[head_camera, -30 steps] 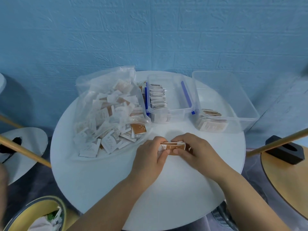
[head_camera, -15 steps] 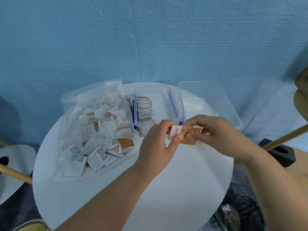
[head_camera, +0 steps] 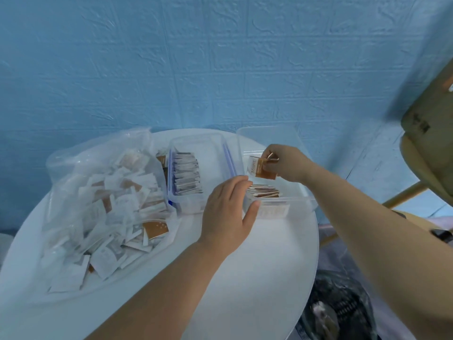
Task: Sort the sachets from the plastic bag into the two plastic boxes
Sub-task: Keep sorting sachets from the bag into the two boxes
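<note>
my right grip [head_camera: 286, 163] pinches light, likely slippery brown sachets [head_camera: 261, 169] by one edge over the right box [head_camera: 296, 199]; my left grip [head_camera: 228, 212] clasps its near corner.

The round white bench [head_camera: 245, 278] carries a clear plastic bag [head_camera: 61, 163] (stuffed with sachets [head_camera: 105, 256]), a blue-clipped box [head_camera: 196, 143] just beside it, then a plain box [head_camera: 269, 133].

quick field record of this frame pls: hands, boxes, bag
right hand: pinches brown-and-white sachets above right clear plastic box
left hand: grips that box's near wall, thumb outside
inside it: row of brown sachets, near end
left clear plastic box with blue clips: row of white sachets
clear plastic bag: mixed sachets, left on round white table
</note>
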